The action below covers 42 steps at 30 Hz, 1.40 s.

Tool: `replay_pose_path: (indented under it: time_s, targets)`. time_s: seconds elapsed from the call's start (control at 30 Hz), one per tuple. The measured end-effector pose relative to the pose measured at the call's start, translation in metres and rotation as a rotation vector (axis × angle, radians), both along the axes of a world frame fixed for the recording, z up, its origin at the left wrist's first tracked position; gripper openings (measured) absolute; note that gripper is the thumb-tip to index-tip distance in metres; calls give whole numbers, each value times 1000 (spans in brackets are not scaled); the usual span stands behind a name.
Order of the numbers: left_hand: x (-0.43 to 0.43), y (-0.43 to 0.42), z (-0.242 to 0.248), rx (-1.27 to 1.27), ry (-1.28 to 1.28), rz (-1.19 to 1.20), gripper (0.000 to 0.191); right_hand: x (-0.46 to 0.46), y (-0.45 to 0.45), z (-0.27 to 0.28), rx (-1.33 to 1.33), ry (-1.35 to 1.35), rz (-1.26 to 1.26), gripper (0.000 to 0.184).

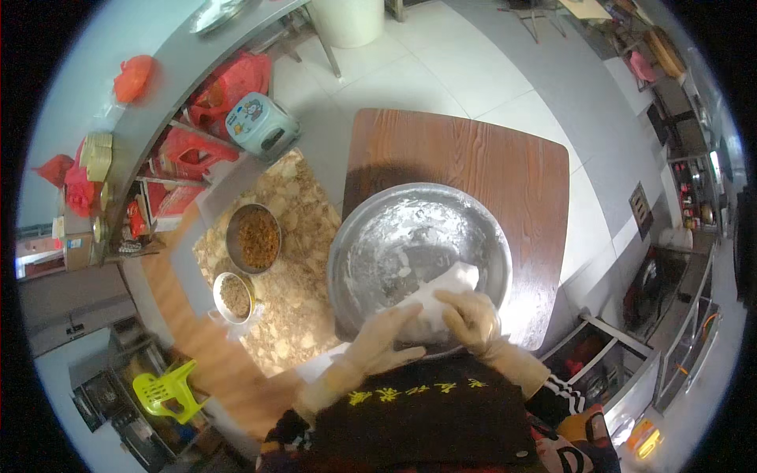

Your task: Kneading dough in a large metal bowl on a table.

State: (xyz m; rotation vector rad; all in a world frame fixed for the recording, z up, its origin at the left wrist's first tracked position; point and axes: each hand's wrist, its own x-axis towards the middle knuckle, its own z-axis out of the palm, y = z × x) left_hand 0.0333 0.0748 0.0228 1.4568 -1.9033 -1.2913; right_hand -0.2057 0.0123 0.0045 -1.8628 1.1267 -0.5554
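Note:
A large round metal basin [378, 236], its inside dusted and smeared with white flour, stands on a wooden table. In its near right part lies a lump of white dough [437, 295]. My right hand [473, 319], in a pale glove, has its fingers curled on the near right side of the dough. My left hand [387, 340], gloved too, rests at the dough's left end with its fingers apart, over the near rim of the basin. The underside of the dough is hidden.
The brown wooden table [455, 142] bears the basin. To the left, a patterned surface [301, 295] holds a metal bowl of brown crumbly food [229, 242] and a smaller bowl of pale minced food [219, 307]. A light blue stool [278, 127] and a yellow-green plastic stool [159, 387] stand farther out.

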Motion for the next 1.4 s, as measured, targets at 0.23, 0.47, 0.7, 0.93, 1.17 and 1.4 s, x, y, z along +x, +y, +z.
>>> replay_pose_path:
  time_s: [0.23,0.47,0.7,0.93,1.17,1.4]
  targets:
    - [-39,-56,-89,297,-433,247,91,71,-78,-82,-212,444,168,30]
    - [-30,-38,-124,406,38,629,98,84,-95,-67,-73,-37,181,44]
    - [12,-63,-153,296,230,578,78,15,-31,-62,496,-39,-639,67]
    - [-32,-99,-81,683,785,702,52,-25,-56,-78,820,-285,-667,66]
    - [-6,0,-24,184,278,229,54,-3,14,29,423,-319,-488,44]
    - [-27,-28,-132,103,-169,478,70,68,-43,-74,-369,102,8,26]
